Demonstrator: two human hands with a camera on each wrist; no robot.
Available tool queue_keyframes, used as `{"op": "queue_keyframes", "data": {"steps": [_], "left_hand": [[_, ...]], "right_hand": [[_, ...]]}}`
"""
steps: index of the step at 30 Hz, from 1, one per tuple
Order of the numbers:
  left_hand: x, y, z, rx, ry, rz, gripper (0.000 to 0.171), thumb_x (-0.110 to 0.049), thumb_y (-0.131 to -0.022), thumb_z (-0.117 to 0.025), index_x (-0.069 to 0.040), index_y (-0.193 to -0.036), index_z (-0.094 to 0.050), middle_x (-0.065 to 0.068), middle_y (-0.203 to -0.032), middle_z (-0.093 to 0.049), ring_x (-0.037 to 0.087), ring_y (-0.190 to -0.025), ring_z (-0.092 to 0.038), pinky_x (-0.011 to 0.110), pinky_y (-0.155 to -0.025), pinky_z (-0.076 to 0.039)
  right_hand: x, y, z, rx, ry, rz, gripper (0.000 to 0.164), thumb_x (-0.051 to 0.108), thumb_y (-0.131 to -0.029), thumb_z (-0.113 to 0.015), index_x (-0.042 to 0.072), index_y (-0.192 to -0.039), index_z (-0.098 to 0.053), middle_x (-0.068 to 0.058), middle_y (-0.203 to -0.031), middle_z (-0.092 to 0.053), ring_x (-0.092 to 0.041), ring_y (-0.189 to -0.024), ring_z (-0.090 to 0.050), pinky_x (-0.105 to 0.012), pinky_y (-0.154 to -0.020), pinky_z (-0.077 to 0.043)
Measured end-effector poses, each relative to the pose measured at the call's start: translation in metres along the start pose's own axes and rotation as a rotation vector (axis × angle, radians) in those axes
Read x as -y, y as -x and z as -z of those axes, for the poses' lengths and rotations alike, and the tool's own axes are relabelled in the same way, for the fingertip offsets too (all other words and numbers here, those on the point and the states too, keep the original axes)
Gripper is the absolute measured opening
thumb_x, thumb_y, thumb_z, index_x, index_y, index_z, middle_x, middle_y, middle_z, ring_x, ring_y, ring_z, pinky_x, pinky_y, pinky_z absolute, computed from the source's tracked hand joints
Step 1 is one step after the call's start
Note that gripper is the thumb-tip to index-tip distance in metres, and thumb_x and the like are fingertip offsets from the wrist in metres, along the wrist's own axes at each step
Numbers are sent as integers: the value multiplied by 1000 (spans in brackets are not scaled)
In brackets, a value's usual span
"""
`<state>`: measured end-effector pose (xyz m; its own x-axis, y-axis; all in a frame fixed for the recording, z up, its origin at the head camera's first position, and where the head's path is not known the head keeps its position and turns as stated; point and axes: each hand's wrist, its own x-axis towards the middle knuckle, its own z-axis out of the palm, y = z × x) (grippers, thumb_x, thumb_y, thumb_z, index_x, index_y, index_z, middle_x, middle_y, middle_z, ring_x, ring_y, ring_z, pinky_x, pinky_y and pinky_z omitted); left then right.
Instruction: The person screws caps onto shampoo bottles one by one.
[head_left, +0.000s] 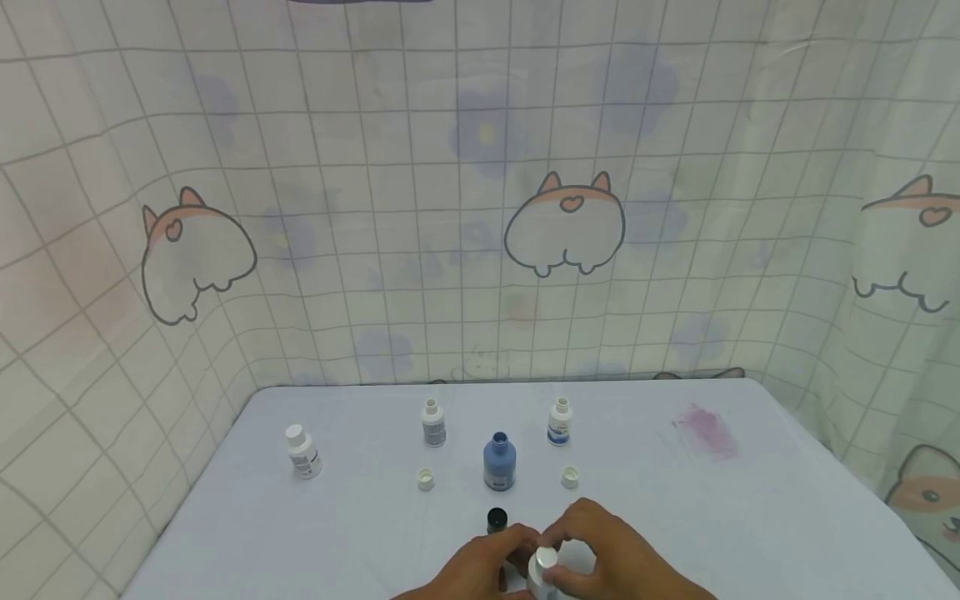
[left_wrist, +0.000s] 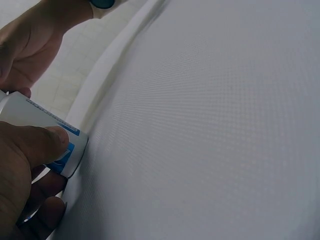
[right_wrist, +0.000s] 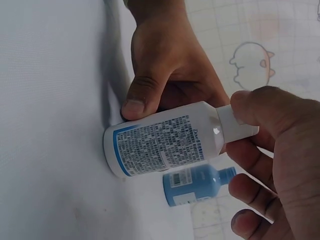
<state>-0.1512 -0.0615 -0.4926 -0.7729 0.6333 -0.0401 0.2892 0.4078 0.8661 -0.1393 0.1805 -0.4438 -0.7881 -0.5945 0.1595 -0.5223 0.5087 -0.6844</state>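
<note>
A white bottle [right_wrist: 162, 140] with a blue-edged printed label stands at the table's near edge. My left hand [head_left: 477, 565] grips its body, the thumb lying along the label in the left wrist view. With thumb and fingers, my right hand [head_left: 618, 560] pinches the white cap [right_wrist: 235, 124], which sits on the bottle's neck. Just beyond my left hand is a black cap [head_left: 497, 520], its lower part hidden by the hand. A blue bottle [head_left: 499, 465] with an uncapped neck stands farther back.
Two small white bottles, one at left [head_left: 433, 427] and one at right [head_left: 559, 423], stand uncapped at the back. A white cap [head_left: 426, 479] and another cap [head_left: 570, 477] lie before them. A capped white bottle [head_left: 303, 454] stands far left. A patterned curtain [head_left: 450, 208] surrounds the table.
</note>
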Motion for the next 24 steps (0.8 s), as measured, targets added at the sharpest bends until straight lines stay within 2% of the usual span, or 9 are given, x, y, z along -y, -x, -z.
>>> {"op": "queue_keyframes", "data": {"steps": [5,7,17,20,24], "left_hand": [[1,0,1,1,-5,-21,49,-21,-88,-83,-26,-130,-60,-21,-107,-66,-1,-88,-60,20,-72,-51],[2,0,1,1,-5,-34,48,-21,-88,-83,-26,-131,-60,-21,-107,-66,-1,-89,-60,20,-72,-51],[0,0,1,8,-16,0,47,-22,-90,-82,-24,-131,-60,-21,-107,-65,-2,-88,-60,20,-72,-51],[1,0,1,5,-22,-13,47,-23,-90,-82,-24,-131,-60,-21,-107,-65,-2,-88,-60,20,-71,-51],[3,0,1,-2,-34,-38,48,-22,-89,-82,-24,-131,-59,-20,-108,-66,-2,-87,-60,19,-70,-51]], "right_hand": [[-9,-1,-3,-59,19,203,30,32,-96,-74,30,-125,-66,18,-115,-63,-5,-105,-59,-29,-91,-54],[-10,-1,-3,-71,30,244,30,26,-96,-76,29,-124,-67,18,-115,-63,-5,-105,-59,-28,-90,-54],[-2,0,-3,-67,31,76,18,39,-95,-74,33,-110,-66,22,-106,-59,-2,-99,-57,-31,-86,-55],[-3,1,-3,-41,11,37,23,45,-95,-73,34,-114,-66,22,-108,-59,-2,-101,-57,-32,-89,-55],[-5,1,-1,-10,-19,60,28,43,-96,-71,33,-122,-66,20,-114,-61,-4,-106,-57,-30,-93,-53]]}}
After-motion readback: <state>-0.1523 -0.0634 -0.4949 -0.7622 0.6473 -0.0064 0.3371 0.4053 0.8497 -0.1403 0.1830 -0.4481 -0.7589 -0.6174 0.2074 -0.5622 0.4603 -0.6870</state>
